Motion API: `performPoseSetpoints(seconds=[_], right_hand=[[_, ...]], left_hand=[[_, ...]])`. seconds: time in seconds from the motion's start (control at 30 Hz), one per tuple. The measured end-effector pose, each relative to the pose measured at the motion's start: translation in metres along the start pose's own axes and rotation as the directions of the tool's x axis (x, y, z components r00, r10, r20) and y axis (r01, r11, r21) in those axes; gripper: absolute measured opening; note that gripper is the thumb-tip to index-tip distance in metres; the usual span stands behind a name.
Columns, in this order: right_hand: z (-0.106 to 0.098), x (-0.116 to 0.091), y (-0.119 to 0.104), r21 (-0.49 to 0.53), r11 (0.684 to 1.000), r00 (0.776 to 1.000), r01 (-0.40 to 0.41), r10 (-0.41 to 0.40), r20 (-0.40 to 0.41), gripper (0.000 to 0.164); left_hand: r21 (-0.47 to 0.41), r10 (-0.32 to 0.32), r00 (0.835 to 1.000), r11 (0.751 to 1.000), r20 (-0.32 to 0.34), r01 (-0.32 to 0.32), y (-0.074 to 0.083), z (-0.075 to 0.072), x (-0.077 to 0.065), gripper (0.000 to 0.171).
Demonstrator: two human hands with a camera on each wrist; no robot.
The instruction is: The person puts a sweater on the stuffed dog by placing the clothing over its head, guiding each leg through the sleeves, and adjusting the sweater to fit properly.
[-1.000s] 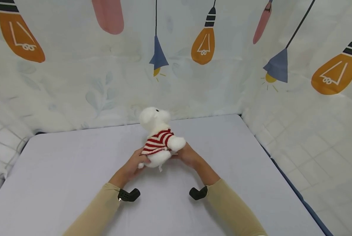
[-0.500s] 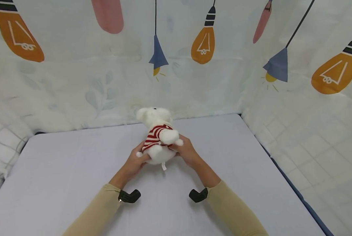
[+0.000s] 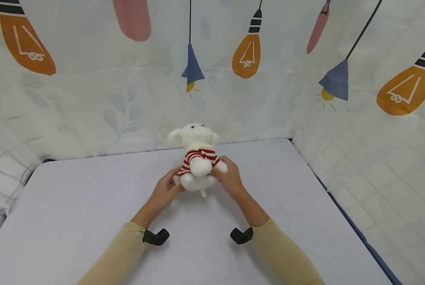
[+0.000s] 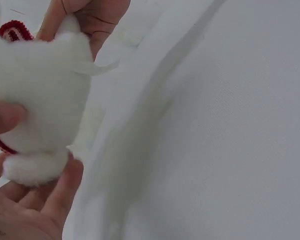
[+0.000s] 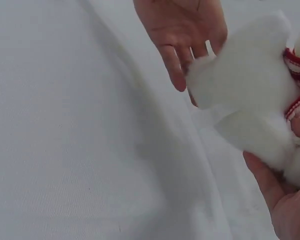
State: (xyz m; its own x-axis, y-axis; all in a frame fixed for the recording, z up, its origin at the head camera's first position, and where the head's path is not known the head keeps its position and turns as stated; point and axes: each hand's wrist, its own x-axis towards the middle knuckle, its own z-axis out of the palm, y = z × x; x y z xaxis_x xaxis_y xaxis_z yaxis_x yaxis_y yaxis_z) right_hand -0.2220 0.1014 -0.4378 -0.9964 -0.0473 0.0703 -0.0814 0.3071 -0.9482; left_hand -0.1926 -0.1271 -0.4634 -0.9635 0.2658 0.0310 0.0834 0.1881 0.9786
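A white plush toy animal (image 3: 199, 136) in a red-and-white striped knitted sweater is held between both hands over the far middle of the table. Its two dark eyes show near the top of the head, and a small white tag (image 3: 203, 192) hangs below its bottom. My left hand (image 3: 165, 190) grips the lower left side, with the thumb (image 4: 7, 117) on the white fur and the fingers under a stubby limb (image 4: 35, 167). On the other side my right hand (image 3: 231, 179) holds the lower body by the sweater hem (image 5: 297, 105). Part of its fingers is hidden behind the plush.
A white cloth covers the table (image 3: 80, 206). Behind it hangs a pale curtain (image 3: 144, 99) printed with bulbs and lamps, and a similar one (image 3: 369, 166) runs along the right side. Each wrist carries a black camera mount (image 3: 156, 237).
The plush toy has turned from a side-on pose until both eyes show, and it sits slightly farther right and higher. My right hand has shifted up along its side; both hands keep holding it.
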Motion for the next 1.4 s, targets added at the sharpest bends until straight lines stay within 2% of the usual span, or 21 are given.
performPoseSetpoints(seconds=[0.13, 0.23, 0.3, 0.37, 0.43, 0.53, 0.63, 0.77, 0.9, 1.0, 1.13, 1.2, 1.23, 1.3, 1.4], right_hand=[[0.002, 0.0, 0.0, -0.206, 0.975, 0.992, 0.087, -0.105, -0.076, 0.034], [0.006, -0.004, 0.0, -0.303, 0.942, 0.982, 0.143, -0.172, -0.073, 0.036], [0.009, -0.007, -0.001, -0.355, 0.919, 0.977, 0.171, -0.206, -0.061, 0.037], [0.011, -0.009, -0.001, -0.394, 0.899, 0.974, 0.194, -0.225, -0.034, 0.038], [0.012, -0.011, -0.003, -0.413, 0.887, 0.975, 0.206, -0.223, 0.006, 0.039], [0.012, -0.012, -0.006, -0.402, 0.892, 0.979, 0.205, -0.194, 0.07, 0.038], [0.009, -0.012, -0.007, -0.384, 0.904, 0.981, 0.188, -0.155, 0.115, 0.035], [0.004, -0.011, -0.007, -0.385, 0.905, 0.98, 0.182, -0.137, 0.142, 0.032], [0.005, -0.01, -0.01, -0.41, 0.887, 0.974, 0.211, -0.155, 0.166, 0.026], [0.007, -0.011, -0.012, -0.46, 0.858, 0.971, 0.229, -0.166, 0.175, 0.024], [0.009, -0.013, -0.016, -0.515, 0.826, 0.97, 0.229, -0.151, 0.188, 0.028], [0.008, -0.013, -0.016, -0.521, 0.821, 0.968, 0.232, -0.139, 0.211, 0.03], [0.006, -0.013, -0.017, -0.52, 0.819, 0.962, 0.244, -0.135, 0.238, 0.031], [0.003, -0.011, -0.016, -0.479, 0.834, 0.942, 0.274, -0.132, 0.309, 0.033], [-0.004, -0.007, -0.013, -0.34, 0.893, 0.892, 0.296, -0.131, 0.432, 0.028]], left_hand=[[0.033, 0.016, 0.998, 0.999, -0.065, -0.014, 0.008, -0.003, -0.001, 0.046], [-0.016, 0.038, 0.996, 0.999, -0.085, -0.04, 0.018, -0.002, -0.001, 0.04], [-0.014, 0.032, 0.996, 0.999, -0.081, -0.033, 0.025, 0.0, -0.001, 0.044], [0.05, 0.021, 0.997, 0.999, -0.075, -0.017, 0.029, 0.004, -0.002, 0.051], [0.151, 0.008, 0.995, 0.988, -0.097, 0.007, 0.032, 0.007, -0.001, 0.055], [0.262, 0.025, 0.986, 0.965, -0.163, 0.019, 0.03, 0.009, -0.001, 0.054], [0.289, 0.047, 0.975, 0.957, -0.219, 0.019, 0.026, 0.007, 0.0, 0.049], [0.325, 0.08, 0.968, 0.946, -0.237, 0.001, 0.024, 0.008, 0.001, 0.045], [0.379, 0.106, 0.962, 0.925, -0.253, -0.003, 0.024, 0.012, 0.003, 0.037], [0.447, 0.12, 0.958, 0.894, -0.259, 0.009, 0.025, 0.017, 0.007, 0.033], [0.532, 0.133, 0.955, 0.846, -0.267, 0.031, 0.027, 0.022, 0.009, 0.036], [0.548, 0.132, 0.955, 0.836, -0.266, 0.038, 0.028, 0.023, 0.009, 0.037], [0.551, 0.13, 0.956, 0.834, -0.261, 0.037, 0.028, 0.023, 0.009, 0.038], [0.553, 0.127, 0.961, 0.832, -0.248, 0.033, 0.027, 0.02, 0.008, 0.036], [0.554, 0.128, 0.966, 0.832, -0.224, 0.019, 0.023, 0.01, 0.005, 0.029]])
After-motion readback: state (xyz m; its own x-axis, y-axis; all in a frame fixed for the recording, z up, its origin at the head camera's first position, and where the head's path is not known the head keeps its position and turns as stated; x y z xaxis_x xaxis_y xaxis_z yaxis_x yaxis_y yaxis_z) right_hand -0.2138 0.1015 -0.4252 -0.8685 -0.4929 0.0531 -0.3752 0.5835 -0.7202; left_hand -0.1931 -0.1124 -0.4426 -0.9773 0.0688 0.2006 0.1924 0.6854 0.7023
